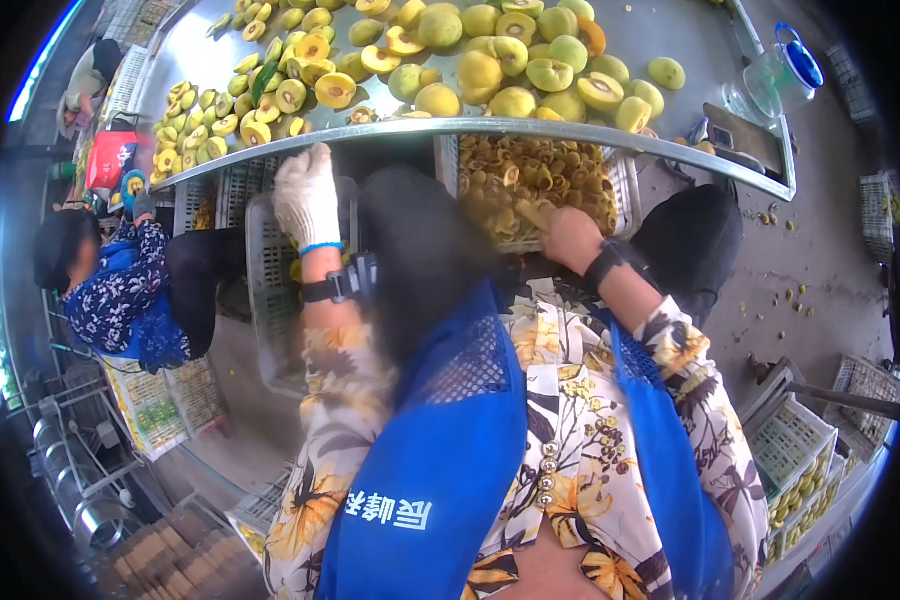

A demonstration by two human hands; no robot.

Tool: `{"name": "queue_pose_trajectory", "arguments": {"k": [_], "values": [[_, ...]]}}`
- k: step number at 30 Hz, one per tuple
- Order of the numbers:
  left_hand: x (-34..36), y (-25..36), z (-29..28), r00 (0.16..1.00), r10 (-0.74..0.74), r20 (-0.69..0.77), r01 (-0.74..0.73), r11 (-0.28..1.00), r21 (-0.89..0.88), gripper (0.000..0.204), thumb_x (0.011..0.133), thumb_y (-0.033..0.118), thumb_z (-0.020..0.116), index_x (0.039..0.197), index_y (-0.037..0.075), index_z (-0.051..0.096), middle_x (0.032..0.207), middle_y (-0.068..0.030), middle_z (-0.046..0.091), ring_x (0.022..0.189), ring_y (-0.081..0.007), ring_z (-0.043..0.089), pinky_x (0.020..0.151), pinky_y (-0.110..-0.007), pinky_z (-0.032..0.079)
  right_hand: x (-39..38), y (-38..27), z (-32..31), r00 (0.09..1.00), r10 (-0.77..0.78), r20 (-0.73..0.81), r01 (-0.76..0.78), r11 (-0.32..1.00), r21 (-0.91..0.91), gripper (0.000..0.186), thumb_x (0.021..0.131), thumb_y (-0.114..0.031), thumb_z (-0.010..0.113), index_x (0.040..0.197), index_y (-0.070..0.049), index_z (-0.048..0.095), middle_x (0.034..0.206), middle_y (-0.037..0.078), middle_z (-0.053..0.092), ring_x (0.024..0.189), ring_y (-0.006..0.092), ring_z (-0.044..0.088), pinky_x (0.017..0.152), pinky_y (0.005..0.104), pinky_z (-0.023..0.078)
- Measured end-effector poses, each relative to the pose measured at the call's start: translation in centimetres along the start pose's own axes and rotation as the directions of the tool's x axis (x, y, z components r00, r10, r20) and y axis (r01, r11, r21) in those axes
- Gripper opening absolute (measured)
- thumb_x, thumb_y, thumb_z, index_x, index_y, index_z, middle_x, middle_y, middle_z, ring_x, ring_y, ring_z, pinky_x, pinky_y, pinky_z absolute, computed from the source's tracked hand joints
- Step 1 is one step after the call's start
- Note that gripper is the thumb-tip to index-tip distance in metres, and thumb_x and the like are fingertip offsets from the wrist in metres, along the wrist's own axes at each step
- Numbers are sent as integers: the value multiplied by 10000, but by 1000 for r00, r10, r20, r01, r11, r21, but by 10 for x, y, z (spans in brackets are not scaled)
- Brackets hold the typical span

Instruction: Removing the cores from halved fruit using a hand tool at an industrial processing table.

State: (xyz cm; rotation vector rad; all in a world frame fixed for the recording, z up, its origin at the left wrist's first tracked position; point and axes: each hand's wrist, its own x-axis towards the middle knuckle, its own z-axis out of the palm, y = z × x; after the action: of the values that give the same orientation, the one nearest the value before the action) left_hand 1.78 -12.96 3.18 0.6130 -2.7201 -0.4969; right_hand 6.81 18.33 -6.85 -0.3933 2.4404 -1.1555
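My left hand (308, 195), in a white knit glove, is at the near rim of the metal table (410, 127), above a grey crate (262, 300). Its fingers are curled in; whatever they hold, if anything, is hidden. My bare right hand (570, 238) is closed on a short, pale yellow stick-like thing (535, 213), over a white basket (625, 195) full of brownish fruit pits and scraps (540, 170). On the table lie yellow-green peaches, some whole (440, 28), many cut in half (335, 90) with the stone cavity showing.
A lidded clear jug (770, 80) and a dark flat device (735, 135) are at the table's right end. At left a co-worker (120, 280) sits by the table near a red bag (110, 158). Stacked crates (795, 450) stand at right; fruit scraps (795, 300) litter the floor.
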Motion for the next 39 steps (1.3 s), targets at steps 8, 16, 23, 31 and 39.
{"name": "queue_pose_trajectory", "arguments": {"k": [8, 16, 23, 31, 39], "values": [[32, 118, 69, 886, 260, 383, -373, 891, 258, 488, 754, 548, 494, 1009, 153, 626, 1006, -132, 618, 952, -304, 580, 782, -428, 443, 6, -36, -4, 1000, -22, -23, 18, 991, -135, 299, 744, -221, 613, 964, -35, 530, 770, 222, 590, 747, 377, 577, 659, 434, 457], [63, 128, 75, 743, 284, 607, -463, 872, 158, 607, 691, 516, 598, 1148, 118, 561, 1098, -87, 599, 1011, -275, 566, 827, -378, 448, -7, -40, -15, 978, -33, -208, 67, 985, 159, 355, 767, -210, 611, 1053, -25, 512, 777, 234, 597, 737, 391, 583, 642, 405, 472], [1, 108, 26, 694, 356, 625, 705, -161, -691, 457, 879, 509, 393, 1038, 93, 493, 874, -127, 600, 726, -272, 605, 460, -325, 467, 6, -84, -46, 921, -174, -348, 154, 985, -84, 374, 759, -217, 631, 1022, 9, 489, 662, 212, 563, 637, 385, 573, 571, 402, 453], [-51, 125, 39, 747, 107, 656, 664, -140, -734, 432, 886, 466, 434, 971, 57, 541, 832, -172, 607, 732, -238, 581, 643, -347, 484, 15, -93, -39, 929, -106, -355, 137, 989, 61, 264, 777, -184, 602, 844, 13, 440, 674, 250, 544, 659, 423, 545, 560, 441, 431], [-54, 127, 45, 765, 241, 598, 629, -76, -774, 411, 913, 370, 419, 924, -21, 543, 727, -175, 604, 608, -262, 584, 576, -333, 497, 0, -95, -37, 969, -61, -238, 78, 995, 63, 183, 811, -126, 524, 869, 26, 441, 648, 270, 539, 642, 436, 546, 558, 464, 430]]}}
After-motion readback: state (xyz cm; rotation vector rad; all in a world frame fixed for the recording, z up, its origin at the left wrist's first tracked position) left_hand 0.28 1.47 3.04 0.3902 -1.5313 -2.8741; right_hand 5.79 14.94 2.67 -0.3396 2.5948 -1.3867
